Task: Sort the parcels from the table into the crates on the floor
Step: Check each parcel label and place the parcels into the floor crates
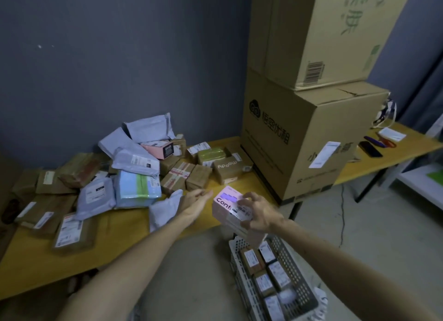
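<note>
Pink box (229, 204) is in your right hand (260, 215). Its fingers (249, 197) are curled over the labelled top with the thumb on the near side, so the box is gripped and held off the yellow worktop (115, 244). It hangs over the worktop's near edge, above the far end of the grey crate (296, 268) on the floor. Your left hand (195, 202) is just left of the box, fingers straight and loosely spread, holding nothing; can't tell if it touches the box. Crate holds small labelled brown parcels (261, 270). Heap of grey mailers and brown cartons (134, 167) sits on the worktop, left of two stacked big cardboard boxes (299, 138).
</note>
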